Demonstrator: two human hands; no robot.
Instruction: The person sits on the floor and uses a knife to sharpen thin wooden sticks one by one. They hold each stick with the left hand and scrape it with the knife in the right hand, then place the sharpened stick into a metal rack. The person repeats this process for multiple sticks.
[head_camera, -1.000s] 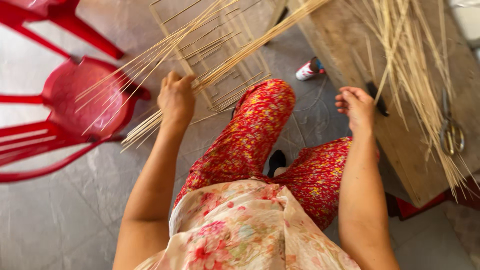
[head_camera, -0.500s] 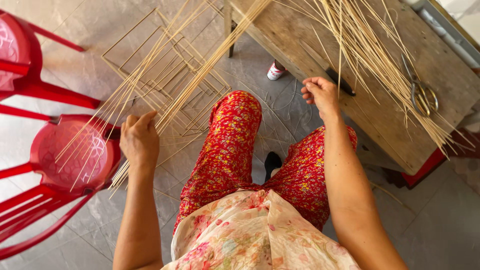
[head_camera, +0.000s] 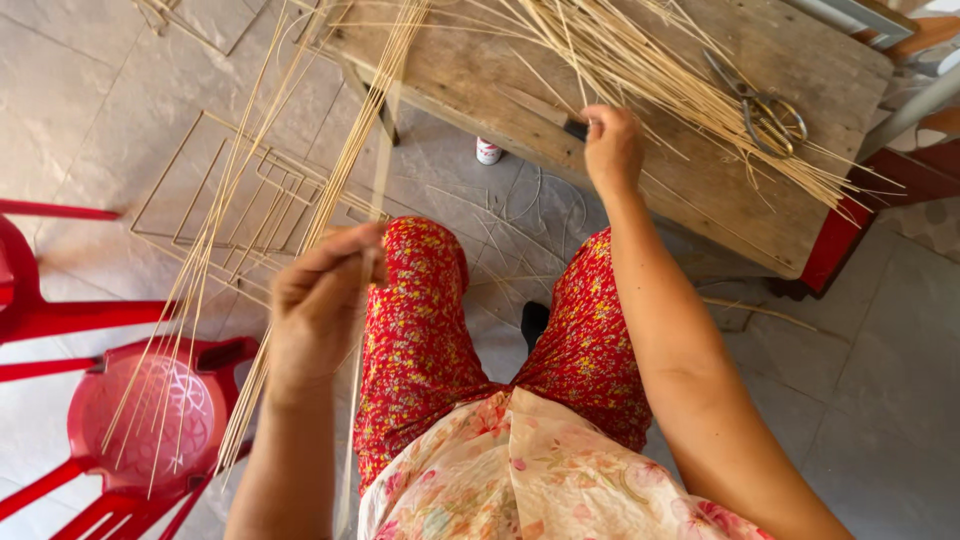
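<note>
Above the seated person's red floral lap, the left hand (head_camera: 318, 305) is clenched around a bundle of long pale bamboo slivers (head_camera: 300, 215). The right hand (head_camera: 612, 148) pinches one sliver at the near edge of the weathered wooden bench (head_camera: 470, 70), near metal scissors (head_camera: 762, 100).

The left hand (head_camera: 318, 305) grips a long bundle of thin bamboo sticks (head_camera: 330, 190) slanting over a red plastic stool (head_camera: 150, 420). The right hand (head_camera: 612, 148) pinches one stick on the wooden table (head_camera: 470, 70), near scissors (head_camera: 760, 100).
</note>
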